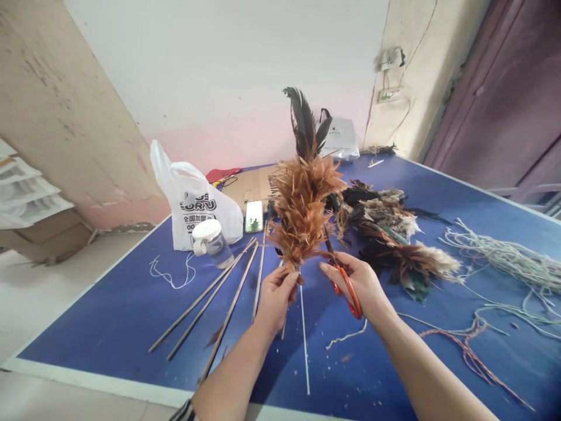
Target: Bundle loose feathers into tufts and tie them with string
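My left hand (279, 292) is closed on the bound lower end of a feather duster (307, 204). The duster stands upright, with ruffled orange-brown feathers and long black feathers at its top. In my right hand (357, 280) is a pair of scissors (350, 295) with orange handles. Their dark blades point up beside the lower right of the duster; I cannot tell if the blades are parted. My right thumb and fingertips are close to the duster's base. Just right of it lie several dark, brown and pale feather bundles (385, 222).
Several thin sticks (232, 301) lie on the blue table (114, 310) at left. Behind them are a lidded clear jar (217, 248), a white plastic bag (201, 204), a phone (253, 216) and cardboard (245, 190). Loose pale strings (517, 257) spread at right. A silvery bag (344, 137) stands behind.
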The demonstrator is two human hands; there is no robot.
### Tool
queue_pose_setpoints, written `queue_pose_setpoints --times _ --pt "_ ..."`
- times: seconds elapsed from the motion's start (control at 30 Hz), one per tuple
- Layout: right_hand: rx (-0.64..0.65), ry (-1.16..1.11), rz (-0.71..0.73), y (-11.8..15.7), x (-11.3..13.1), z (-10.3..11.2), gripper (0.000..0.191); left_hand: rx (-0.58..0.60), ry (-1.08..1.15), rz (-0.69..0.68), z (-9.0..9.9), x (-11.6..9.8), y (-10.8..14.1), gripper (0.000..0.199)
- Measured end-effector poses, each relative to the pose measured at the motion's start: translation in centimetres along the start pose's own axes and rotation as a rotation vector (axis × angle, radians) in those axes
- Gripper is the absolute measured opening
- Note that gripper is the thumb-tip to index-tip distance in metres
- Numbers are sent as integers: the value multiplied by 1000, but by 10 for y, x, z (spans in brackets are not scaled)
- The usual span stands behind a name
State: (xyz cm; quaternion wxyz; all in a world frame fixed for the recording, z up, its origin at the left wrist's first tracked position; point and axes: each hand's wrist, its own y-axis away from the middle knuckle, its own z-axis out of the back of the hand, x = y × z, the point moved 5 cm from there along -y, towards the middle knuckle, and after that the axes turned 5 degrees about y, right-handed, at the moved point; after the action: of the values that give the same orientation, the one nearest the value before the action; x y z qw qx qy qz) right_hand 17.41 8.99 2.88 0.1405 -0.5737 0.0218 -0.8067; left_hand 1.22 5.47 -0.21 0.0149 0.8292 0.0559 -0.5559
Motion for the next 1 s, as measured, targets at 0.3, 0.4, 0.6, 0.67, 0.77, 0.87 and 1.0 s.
queue_pose_setpoints --times 0.3,0.4,0.6,0.67,0.77,0.87,1.0 --pt "-38 -128 -64 -5 3 4 46 38 -14 39 -2 2 1 37" --pt "-18 -159 -55 -7 1 3 42 44 5 48 -3 1 2 40" --pt "-36 -216 6 -8 3 4 39 29 -17 49 -4 0 3 42" --pt "-24 -207 1 -7 3 5 40 35 -29 44 -5 -1 3 40" --pt "-14 -212 -22 -6 1 5 37 42 -47 39 -5 -2 4 39" --pt "-16 -235 -35 -5 -3 4 33 52 -65 36 -6 -3 4 36" --pt "6 -310 -74 -5 -14 -3 31 67 -75 27 -5 -3 5 29"
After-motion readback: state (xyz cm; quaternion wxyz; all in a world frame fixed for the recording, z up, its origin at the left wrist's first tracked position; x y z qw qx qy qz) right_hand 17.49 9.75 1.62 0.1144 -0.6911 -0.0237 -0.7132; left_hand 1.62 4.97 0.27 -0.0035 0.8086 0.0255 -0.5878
